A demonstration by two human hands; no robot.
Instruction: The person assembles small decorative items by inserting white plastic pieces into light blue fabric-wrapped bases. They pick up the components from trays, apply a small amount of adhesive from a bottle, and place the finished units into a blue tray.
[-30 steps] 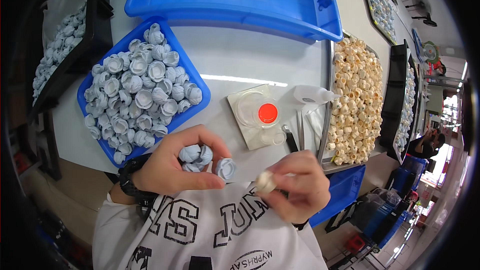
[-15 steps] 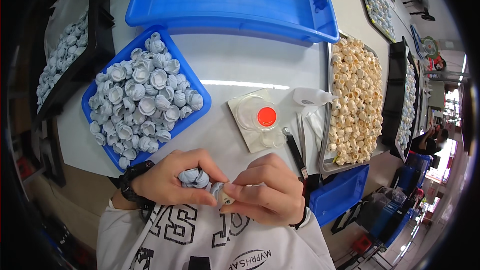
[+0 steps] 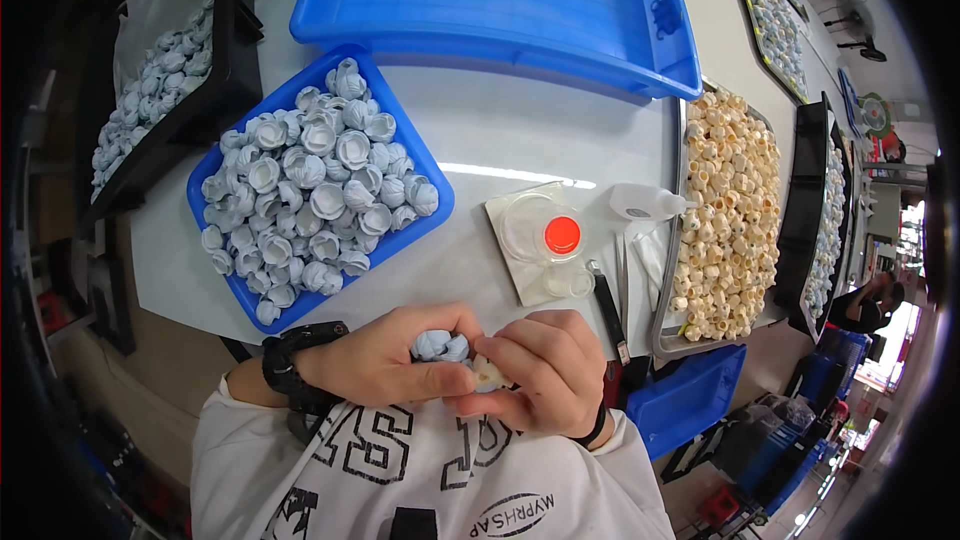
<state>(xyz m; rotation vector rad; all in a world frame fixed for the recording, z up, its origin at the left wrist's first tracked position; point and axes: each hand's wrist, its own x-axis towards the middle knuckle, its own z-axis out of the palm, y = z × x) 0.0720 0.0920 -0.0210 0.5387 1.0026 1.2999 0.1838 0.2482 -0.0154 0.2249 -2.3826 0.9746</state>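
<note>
Close to my body, both hands work together at the table's near edge. My left hand (image 3: 395, 365) is closed round pale blue doll hair pieces (image 3: 438, 345), which bulge out above its thumb. Between the two hands sits a small cream doll head (image 3: 488, 374), partly hidden by fingers. The thumb and fingers of my right hand (image 3: 548, 365) pinch it. How the head and a hair piece fit together cannot be made out. Left of centre, a blue tray (image 3: 430, 172) is heaped with the same hollow blue hair pieces. On the right, a metal tray (image 3: 672, 340) holds many cream heads.
Mid-table are a clear jar with a red disc (image 3: 562, 235) on a pale square block, a white squeeze bottle (image 3: 645, 202), tweezers (image 3: 623, 285) and a black-handled cutter (image 3: 607, 315). A large blue bin (image 3: 500, 0) stands behind. Black trays (image 3: 235, 70) flank both sides.
My hands have shifted slightly right and drawn closer together. The cream head has turned, and its painted eye no longer shows. The whole view has moved a little.
</note>
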